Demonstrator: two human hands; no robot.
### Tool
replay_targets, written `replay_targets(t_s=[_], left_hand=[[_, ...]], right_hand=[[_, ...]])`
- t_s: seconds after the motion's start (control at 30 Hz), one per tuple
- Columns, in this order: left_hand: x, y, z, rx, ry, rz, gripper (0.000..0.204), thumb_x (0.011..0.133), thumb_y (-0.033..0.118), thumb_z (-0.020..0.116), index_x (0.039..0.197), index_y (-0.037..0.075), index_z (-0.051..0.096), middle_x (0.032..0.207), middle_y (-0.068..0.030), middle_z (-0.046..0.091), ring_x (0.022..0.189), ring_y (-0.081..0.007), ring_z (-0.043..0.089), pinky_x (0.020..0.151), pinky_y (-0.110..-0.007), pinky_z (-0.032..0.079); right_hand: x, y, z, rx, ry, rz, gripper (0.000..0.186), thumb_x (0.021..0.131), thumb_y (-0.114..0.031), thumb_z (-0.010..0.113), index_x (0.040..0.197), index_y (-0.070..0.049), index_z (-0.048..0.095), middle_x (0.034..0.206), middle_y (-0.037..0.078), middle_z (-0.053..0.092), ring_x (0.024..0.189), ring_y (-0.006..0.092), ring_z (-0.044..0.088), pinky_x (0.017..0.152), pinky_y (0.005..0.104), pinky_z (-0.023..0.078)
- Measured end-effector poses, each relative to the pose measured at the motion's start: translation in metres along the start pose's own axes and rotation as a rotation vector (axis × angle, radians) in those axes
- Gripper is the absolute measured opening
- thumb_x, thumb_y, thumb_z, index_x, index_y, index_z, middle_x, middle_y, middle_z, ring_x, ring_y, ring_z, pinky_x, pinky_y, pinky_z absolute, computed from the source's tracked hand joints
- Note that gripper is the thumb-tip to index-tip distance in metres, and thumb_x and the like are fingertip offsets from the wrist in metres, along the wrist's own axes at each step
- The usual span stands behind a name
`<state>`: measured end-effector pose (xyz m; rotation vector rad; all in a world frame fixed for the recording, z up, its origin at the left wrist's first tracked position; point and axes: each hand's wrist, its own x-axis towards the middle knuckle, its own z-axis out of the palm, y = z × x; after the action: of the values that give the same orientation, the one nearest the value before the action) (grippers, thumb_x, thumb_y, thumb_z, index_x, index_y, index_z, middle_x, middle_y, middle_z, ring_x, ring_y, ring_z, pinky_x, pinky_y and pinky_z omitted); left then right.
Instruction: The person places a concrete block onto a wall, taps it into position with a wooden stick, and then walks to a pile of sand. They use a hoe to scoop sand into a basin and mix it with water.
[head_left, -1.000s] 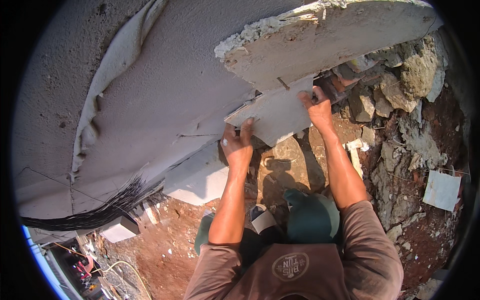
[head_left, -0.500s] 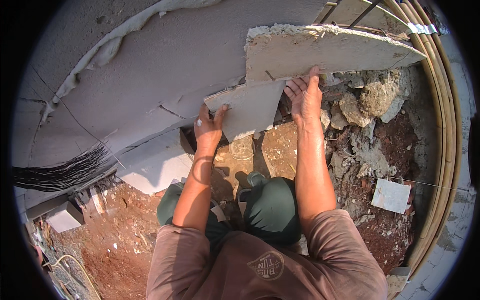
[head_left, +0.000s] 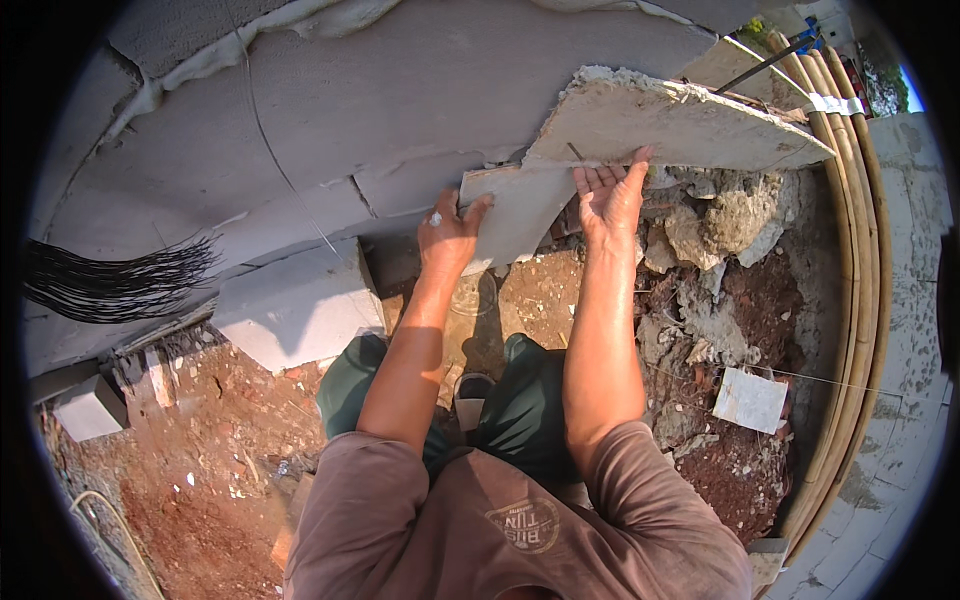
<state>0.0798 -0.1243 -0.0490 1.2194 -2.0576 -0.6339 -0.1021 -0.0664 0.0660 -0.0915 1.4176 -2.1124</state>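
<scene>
Head view: the left hand (head_left: 450,235) grips the smaller grey panel (head_left: 520,210) by its left edge, probably to steady it below the larger board (head_left: 690,125), near the wall (head_left: 420,110). The right hand (head_left: 608,208) is unclosed, palm up, thumb by the larger board's lower edge, perhaps as support. The panel's back and some left fingers are hidden; whether the right fingertips touch it, I cannot tell.
</scene>
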Motion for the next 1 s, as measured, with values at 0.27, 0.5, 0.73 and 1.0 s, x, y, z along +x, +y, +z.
replay_targets(t_s=[0.27,0.5,0.73,1.0], left_hand=[[0.02,0.043,-0.037,-0.437,-0.068,-0.286,0.047,0.079,0.047,0.067,0.092,0.002,0.063,0.084,-0.0174,0.066,0.079,-0.0377,0.061,0.071,-0.041,0.048],[0.016,0.047,-0.026,-0.613,0.055,-0.373,0.046,0.078,0.046,0.07,0.087,0.001,0.062,0.074,-0.0148,0.063,0.067,-0.0267,0.058,0.064,-0.034,0.046],[0.015,0.045,-0.022,-0.585,0.036,-0.353,0.044,0.079,0.043,0.07,0.087,0.001,0.061,0.072,-0.0131,0.062,0.066,-0.0208,0.055,0.064,-0.033,0.046],[0.015,0.045,-0.019,-0.603,0.029,-0.363,0.039,0.082,0.038,0.069,0.086,0.0,0.061,0.072,-0.0115,0.062,0.067,-0.0162,0.054,0.066,-0.029,0.046]], right_hand=[[0.016,0.005,-0.009,0.031,-0.022,0.004,0.084,0.078,-0.071,0.052,0.123,-0.002,0.039,0.103,0.012,0.048,0.082,0.0223,0.048,0.066,0.0349,0.039],[0.004,-0.007,-0.01,-0.13,0.104,0.026,0.084,0.08,-0.069,0.051,0.122,0.002,0.041,0.104,0.014,0.053,0.085,0.0239,0.054,0.074,0.0367,0.045],[0.012,0.032,-0.056,-0.67,-0.117,0.23,0.058,0.088,-0.037,0.058,0.128,0.002,0.043,0.117,0.014,0.055,0.088,0.0212,0.06,0.075,0.0317,0.052],[0.031,0.072,-0.077,-0.739,-0.15,0.178,0.065,0.078,-0.039,0.073,0.119,0.005,0.05,0.109,0.014,0.06,0.091,0.0193,0.061,0.081,0.03,0.051]])
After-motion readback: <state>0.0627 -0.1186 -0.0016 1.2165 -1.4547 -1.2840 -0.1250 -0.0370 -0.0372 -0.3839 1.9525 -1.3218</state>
